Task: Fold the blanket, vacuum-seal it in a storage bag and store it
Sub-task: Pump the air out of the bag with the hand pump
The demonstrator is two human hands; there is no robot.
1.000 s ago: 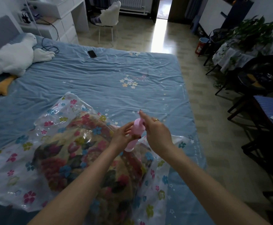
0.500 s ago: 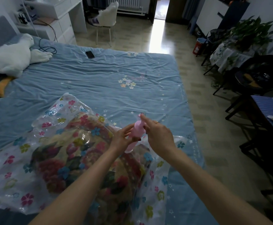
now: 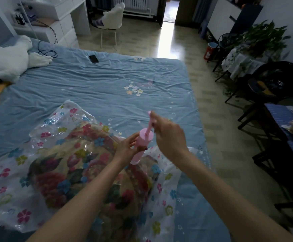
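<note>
- The blanket [image 3: 83,172], folded and flowered, lies inside the clear bag [image 3: 43,137] on the bed [image 3: 107,88], near the person's edge.
- A pink pump [image 3: 140,147] stands on the bag's top, presumably over the valve, which is hidden.
- The left hand [image 3: 126,149] curls round the pump's barrel and holds it upright.
- The right hand [image 3: 168,135] pinches the plunger handle [image 3: 150,117], with the rod drawn well out of the barrel.
- Judgement: the bundle looks soft and bulky, light for its size; the plastic film is likely slippery and could puncture or crease open at the seal.
- Best held later by both sides of the packed bulk, not by the loose film edges.
- Further off on the bed: a plush goose [image 3: 8,58], a cable [image 3: 48,51] and a phone [image 3: 93,59].
</note>
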